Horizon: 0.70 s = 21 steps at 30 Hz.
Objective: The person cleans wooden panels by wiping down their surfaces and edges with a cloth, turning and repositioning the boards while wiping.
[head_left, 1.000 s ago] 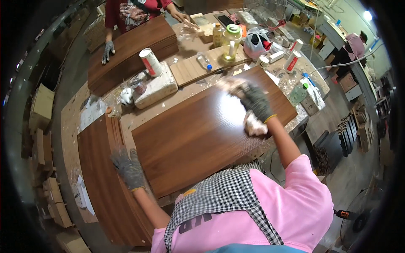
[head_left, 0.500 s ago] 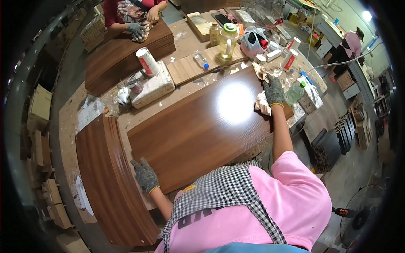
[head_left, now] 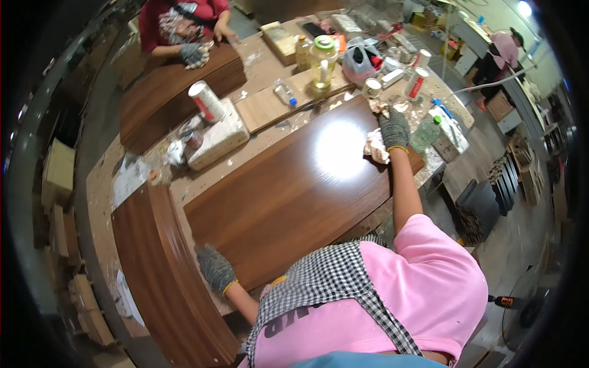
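Note:
A long brown wood-grain panel (head_left: 270, 202) lies slanted across the table in front of me, a bright glare on its far right part. My right hand (head_left: 394, 130), in a grey knit glove, is closed on a crumpled whitish cloth (head_left: 376, 147) and presses it to the panel near its right end. My left hand (head_left: 216, 268), gloved too, rests at the panel's left near corner with its fingers stretched out. Left of that hand stands a stack of brown panels (head_left: 162, 270).
Across the table a person's gloved hand (head_left: 195, 55) holds a cloth on another panel stack (head_left: 184, 92). Beyond my panel are a white-and-red canister (head_left: 205, 101) on a white block, a clear bottle (head_left: 284, 93) and a yellow-green jug (head_left: 323, 61). A green-capped bottle (head_left: 426, 134) stands right.
My left hand has shifted slightly down and right at the panel's corner, its fingers closer together. My right hand stays on the cloth. The co-worker's bare hand has moved slightly.

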Motion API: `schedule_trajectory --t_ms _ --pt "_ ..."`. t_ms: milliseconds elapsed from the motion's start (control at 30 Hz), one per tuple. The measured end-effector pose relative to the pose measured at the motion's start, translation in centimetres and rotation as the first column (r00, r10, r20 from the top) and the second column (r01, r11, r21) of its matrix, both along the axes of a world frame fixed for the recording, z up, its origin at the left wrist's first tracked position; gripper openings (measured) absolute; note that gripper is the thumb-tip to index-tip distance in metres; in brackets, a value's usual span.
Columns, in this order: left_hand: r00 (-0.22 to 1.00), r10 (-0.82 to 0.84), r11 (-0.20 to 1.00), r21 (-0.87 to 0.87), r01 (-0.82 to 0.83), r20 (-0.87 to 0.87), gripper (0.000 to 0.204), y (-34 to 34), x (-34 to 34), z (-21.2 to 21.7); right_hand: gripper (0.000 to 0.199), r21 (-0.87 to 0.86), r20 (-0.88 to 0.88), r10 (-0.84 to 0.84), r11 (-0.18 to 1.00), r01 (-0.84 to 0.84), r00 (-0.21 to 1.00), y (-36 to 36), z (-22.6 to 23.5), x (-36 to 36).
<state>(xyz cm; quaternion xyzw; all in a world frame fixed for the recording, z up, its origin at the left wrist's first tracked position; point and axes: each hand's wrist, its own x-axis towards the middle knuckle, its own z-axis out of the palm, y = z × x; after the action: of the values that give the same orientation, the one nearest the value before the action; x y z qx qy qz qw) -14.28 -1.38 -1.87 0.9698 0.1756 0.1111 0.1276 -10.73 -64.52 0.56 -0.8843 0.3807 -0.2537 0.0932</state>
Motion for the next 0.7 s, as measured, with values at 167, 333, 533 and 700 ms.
schedule_trajectory --t_ms 167,333,533,700 --pt "0.994 -0.105 0.988 0.118 0.101 0.032 0.053 1.4 -0.5 -1.0 0.046 0.002 -0.069 0.019 1.0 -0.019 0.997 1.6 0.5 0.3" --pt "0.999 0.015 1.0 -0.005 -0.015 -0.035 0.056 0.6 -0.3 0.3 0.047 -0.009 -0.037 0.012 1.0 -0.012 0.999 1.0 0.3 -0.1" --pt "1.0 0.005 1.0 -0.023 -0.005 -0.002 0.056 -0.5 -0.3 1.2 0.046 -0.05 -0.08 -0.102 0.994 0.098 0.992 1.9 1.2 -0.1" --pt "0.999 0.023 0.999 -0.021 -0.024 -0.024 0.056 0.8 -0.3 0.4 0.05 -0.25 0.193 0.082 0.968 -0.032 0.978 2.2 1.5 -0.3"
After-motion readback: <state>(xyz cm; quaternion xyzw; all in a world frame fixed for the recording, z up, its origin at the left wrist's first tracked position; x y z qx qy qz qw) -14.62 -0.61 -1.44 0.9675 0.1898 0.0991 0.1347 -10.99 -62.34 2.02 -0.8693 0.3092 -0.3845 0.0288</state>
